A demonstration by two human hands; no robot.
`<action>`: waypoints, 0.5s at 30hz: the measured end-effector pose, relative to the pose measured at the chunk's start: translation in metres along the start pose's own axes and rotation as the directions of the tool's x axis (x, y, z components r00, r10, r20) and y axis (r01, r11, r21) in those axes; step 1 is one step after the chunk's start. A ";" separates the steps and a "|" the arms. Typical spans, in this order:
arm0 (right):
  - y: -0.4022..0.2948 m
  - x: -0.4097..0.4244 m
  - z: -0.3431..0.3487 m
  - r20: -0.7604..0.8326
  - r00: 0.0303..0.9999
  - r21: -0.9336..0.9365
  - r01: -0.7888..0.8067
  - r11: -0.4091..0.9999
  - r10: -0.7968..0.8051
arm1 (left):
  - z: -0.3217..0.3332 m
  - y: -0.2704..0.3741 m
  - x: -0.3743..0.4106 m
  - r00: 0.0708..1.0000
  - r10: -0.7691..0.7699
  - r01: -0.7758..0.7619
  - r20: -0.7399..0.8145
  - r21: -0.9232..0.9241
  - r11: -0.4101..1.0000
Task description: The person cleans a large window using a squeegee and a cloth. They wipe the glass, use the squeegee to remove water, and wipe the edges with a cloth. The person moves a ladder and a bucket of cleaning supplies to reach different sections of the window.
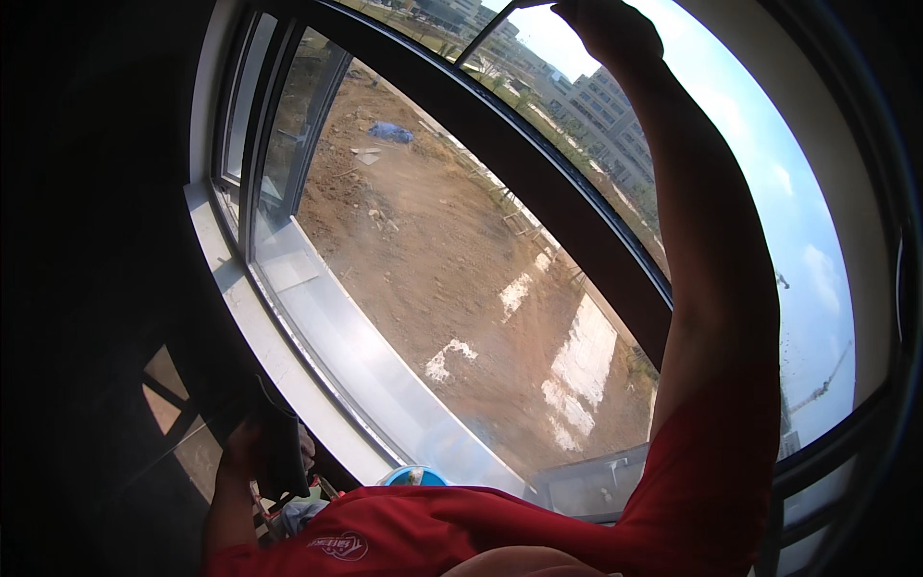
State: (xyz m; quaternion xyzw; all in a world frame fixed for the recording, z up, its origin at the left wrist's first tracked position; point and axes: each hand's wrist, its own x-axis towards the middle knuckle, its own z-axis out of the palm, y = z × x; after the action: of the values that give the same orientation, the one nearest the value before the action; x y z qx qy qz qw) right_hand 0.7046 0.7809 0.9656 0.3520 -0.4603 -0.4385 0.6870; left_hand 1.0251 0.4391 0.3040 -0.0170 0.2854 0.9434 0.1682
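My right hand (613,32) is raised at the top edge, against the upper window pane. Its fingers are closed on the end of a thin dark bar-like tool (487,40), partly cut off by the picture's edge; its exact kind cannot be told. Low at the left, in shadow, my left hand (245,443) grips a dark, curved, flat-sided object (285,451). Something pale, perhaps a cloth (307,446), shows beside that object. The dark window frame (505,144) crosses between the upper and lower panes.
A white window sill (288,332) curves along the lower left. A blue round container (414,476) is by the sill, close to my red shirt. A bundle of cloth (299,513) and red items lie under my left hand. Outside are bare soil (433,238) and buildings (606,108).
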 end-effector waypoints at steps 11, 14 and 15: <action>-0.031 0.031 -0.046 0.701 0.668 0.132 -0.466 0.875 0.250 | 0.151 0.041 0.025 0.779 -0.401 0.535 0.482 -0.179 0.826; 0.006 -0.004 -0.099 0.614 0.782 0.160 -0.256 0.953 0.107 | 0.174 0.033 0.046 0.681 -0.472 0.608 0.560 -0.075 0.790; 0.024 -0.023 -0.121 0.580 0.811 0.129 -0.182 0.975 0.075 | 0.183 0.028 0.053 0.645 -0.499 0.636 0.579 -0.045 0.770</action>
State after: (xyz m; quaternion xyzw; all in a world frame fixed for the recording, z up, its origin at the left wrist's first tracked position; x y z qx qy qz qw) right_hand 0.8203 0.8211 0.9398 0.2325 -0.7050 -0.4330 0.5113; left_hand 0.9780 0.5331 0.4647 0.1371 0.0876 0.8344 0.5267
